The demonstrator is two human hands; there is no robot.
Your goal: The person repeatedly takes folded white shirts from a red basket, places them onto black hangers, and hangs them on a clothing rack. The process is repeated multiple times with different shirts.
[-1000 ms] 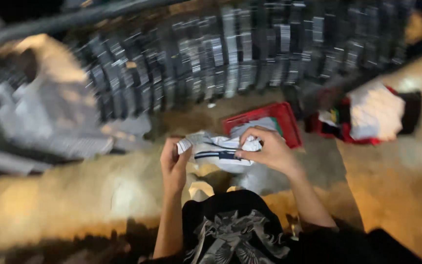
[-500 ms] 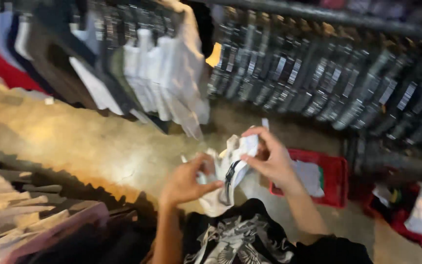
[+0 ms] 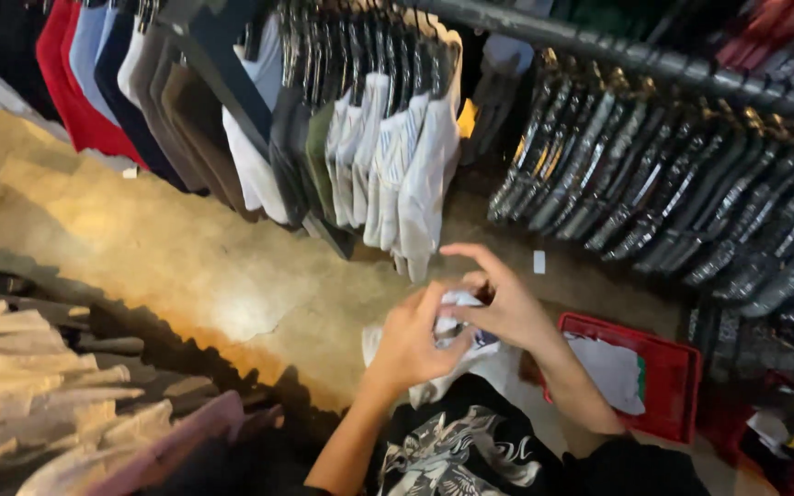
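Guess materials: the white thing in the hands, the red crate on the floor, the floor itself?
White garment: soft fabric, probably cotton knit; it bunches and creases between the left hand and right hand.
Red crate: likely moulded plastic; rigid rim, even saturated colour, slight sheen.
Floor: looks like polished concrete; mottled tan surface with a hairline crack and a dull glare.

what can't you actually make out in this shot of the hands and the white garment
- White garment, head view: bunched between the left hand and right hand, so its type and full shape are hidden.
- Red crate, head view: its near side sits behind the right forearm; the contents are partly covered.
- Hanging clothes, head view: tops cut off by the upper edge.
- Small white scrap on the floor, head view: too small to identify.
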